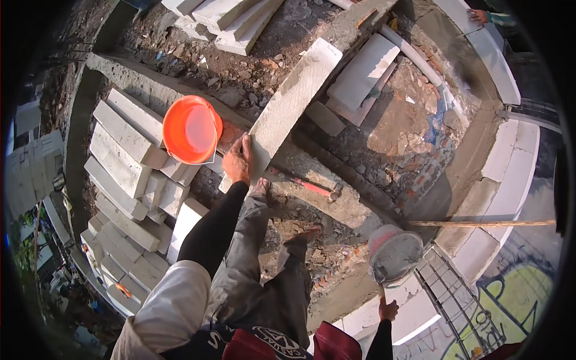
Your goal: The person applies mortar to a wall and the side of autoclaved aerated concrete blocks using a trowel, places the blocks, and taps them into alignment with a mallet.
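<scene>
One long pale concrete block (294, 99) lies slantwise over the junction of the concrete beams, its far end reaching toward the upper pile. At its near end, the worker's left hand (239, 159) lies along the left edge, fingers bent and close together; whether they grip underneath I cannot tell. The right hand (388, 309) has its fingers wrapped around the handle of one trowel (381, 291), whose blade is hidden at the mortar bucket's rim.

I count two buckets: an orange bucket (192, 129) of water beside the left pile, and a mortar bucket (396, 255) holding grey mix, near the pale wall's inner edge. One red-handled hammer (309, 185) lies on the cross beam, just beside the bare left foot (260, 187). The left block pile (123, 153) overlaps too much to count; the upper block pile (234, 21) shows at least four.

Around these are one wooden pole (480, 223) across the right wall, one steel rebar cage (459, 306) below it, and one long pipe (420, 63) along the rubble pit's far edge. A co-worker's hand (479, 16) touches the upper right wall. The worker's left sleeve (213, 231) and trousers block part of the ground from view.
</scene>
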`<state>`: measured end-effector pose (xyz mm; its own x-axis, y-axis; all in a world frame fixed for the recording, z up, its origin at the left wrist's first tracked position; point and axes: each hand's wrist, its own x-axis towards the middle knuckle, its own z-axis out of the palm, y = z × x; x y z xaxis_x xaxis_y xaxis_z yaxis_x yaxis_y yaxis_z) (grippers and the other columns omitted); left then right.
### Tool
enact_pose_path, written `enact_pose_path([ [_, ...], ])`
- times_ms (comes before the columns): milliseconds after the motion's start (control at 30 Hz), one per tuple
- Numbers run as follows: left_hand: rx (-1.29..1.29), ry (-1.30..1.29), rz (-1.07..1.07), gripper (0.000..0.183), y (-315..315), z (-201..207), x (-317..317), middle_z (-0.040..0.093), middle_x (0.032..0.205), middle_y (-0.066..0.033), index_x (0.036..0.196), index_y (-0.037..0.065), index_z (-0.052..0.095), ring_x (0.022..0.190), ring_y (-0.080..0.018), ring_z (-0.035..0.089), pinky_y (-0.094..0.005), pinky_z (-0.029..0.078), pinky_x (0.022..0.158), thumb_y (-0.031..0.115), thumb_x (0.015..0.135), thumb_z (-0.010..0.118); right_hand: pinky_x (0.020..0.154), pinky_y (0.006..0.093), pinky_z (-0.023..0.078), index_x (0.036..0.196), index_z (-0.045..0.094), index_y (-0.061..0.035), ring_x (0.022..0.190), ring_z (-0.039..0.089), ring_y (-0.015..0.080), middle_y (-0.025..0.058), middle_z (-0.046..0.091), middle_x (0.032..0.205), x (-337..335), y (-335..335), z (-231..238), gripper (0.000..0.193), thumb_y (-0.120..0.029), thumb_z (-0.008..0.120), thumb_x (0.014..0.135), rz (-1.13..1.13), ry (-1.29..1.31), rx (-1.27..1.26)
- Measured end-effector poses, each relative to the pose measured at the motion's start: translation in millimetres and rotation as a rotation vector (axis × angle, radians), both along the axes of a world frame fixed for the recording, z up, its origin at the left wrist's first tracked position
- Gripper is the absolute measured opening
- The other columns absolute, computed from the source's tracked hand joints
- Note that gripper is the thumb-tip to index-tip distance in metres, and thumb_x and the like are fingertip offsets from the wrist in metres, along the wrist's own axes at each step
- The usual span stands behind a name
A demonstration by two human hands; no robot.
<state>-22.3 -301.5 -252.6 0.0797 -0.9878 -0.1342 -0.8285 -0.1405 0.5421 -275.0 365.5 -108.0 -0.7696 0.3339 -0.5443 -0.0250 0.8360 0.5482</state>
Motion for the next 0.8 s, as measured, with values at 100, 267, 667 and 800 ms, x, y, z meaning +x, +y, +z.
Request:
enact_pose_path([
  [100,0.014,0.035,-0.073,0.049,-9,-6,8,0.076,0.102,-0.0187,0.124,0.014,0.075,0.094,-0.0351,0.073,-0.0425,0.054,0.086,0.053,0.103,0.054,0.096,0.0594,0.051,0.125,0.064,0.0,0.112,0.066,0.0478,0.0285,0.069,0.118,-21,24,-30,0.072,-0.065,0.058,0.093,0.066,-0.185,-0.061],
  [267,0.278,0.17,-0.313,0.057,-4,2,59,0.073,0.116,-0.0191,0.136,-0.002,0.063,0.107,-0.0224,0.068,-0.0364,0.051,0.094,0.045,0.104,0.058,0.08,0.0568,0.057,0.103,0.064,-0.0064,0.086,0.073,0.0437,0.0219,0.074,0.091,-12,30,-59,0.047,-0.053,0.055,0.099,0.232,-0.147,-0.297],
  [667,0.675,0.486,0.164,0.056,13,-26,161,0.065,0.128,-0.0086,0.135,0.011,0.058,0.122,-0.0253,0.063,-0.0426,0.056,0.096,0.04,0.093,0.079,0.065,0.0533,0.052,0.103,0.058,-0.0074,0.07,0.07,0.0379,0.0198,0.071,0.079,44,43,74,0.033,-0.039,0.05,0.106,0.147,0.135,-0.641],
  [800,0.699,0.481,0.211,0.061,-1,-34,170,0.061,0.138,-0.0115,0.139,0.004,0.056,0.129,-0.0273,0.058,-0.0458,0.052,0.105,0.039,0.095,0.078,0.057,0.0351,0.045,0.107,0.055,-0.0139,0.063,0.053,0.0144,0.0008,0.051,0.077,69,-44,20,0.031,-0.045,0.051,0.106,-1.153,0.106,-1.326],
])
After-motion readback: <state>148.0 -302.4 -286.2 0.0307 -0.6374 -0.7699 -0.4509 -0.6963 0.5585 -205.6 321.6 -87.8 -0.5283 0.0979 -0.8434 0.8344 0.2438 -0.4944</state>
